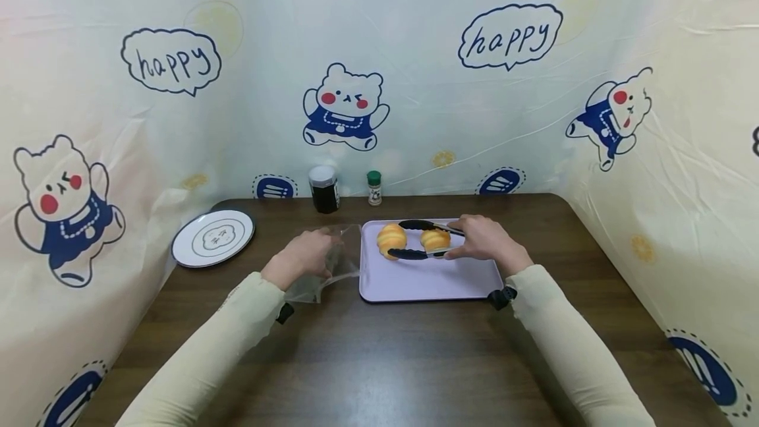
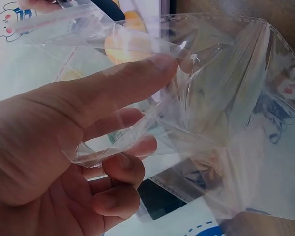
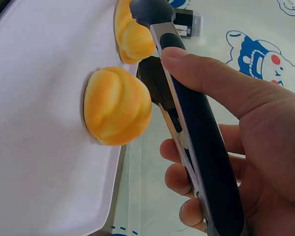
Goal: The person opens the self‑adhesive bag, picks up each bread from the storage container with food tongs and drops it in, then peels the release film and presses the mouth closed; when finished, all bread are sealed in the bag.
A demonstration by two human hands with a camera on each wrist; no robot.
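Note:
My left hand [image 1: 304, 257] holds a clear plastic bag [image 2: 221, 98] just left of the tray, its film running between thumb and curled fingers. In my right hand [image 1: 485, 240] is a pair of black-tipped tongs [image 3: 199, 128], gripped by the handles with the thumb on one arm and fingers around the other. The tongs' arms are spread apart above the lilac tray [image 1: 433, 285]. Two striped yellow bread rolls sit on it: the left roll [image 1: 389, 237] near the tong tips, the right roll [image 1: 435, 240] between the arms. Whether the tips touch the left roll, I cannot tell.
On the left of the brown table [image 1: 379, 361] lies a white plate [image 1: 184, 242] with a dark rim. A dark jar [image 1: 325, 198] with a pale lid and a green-capped shaker bottle [image 1: 374, 190] stand at the back. A printed curtain [image 1: 415, 104] surrounds the table.

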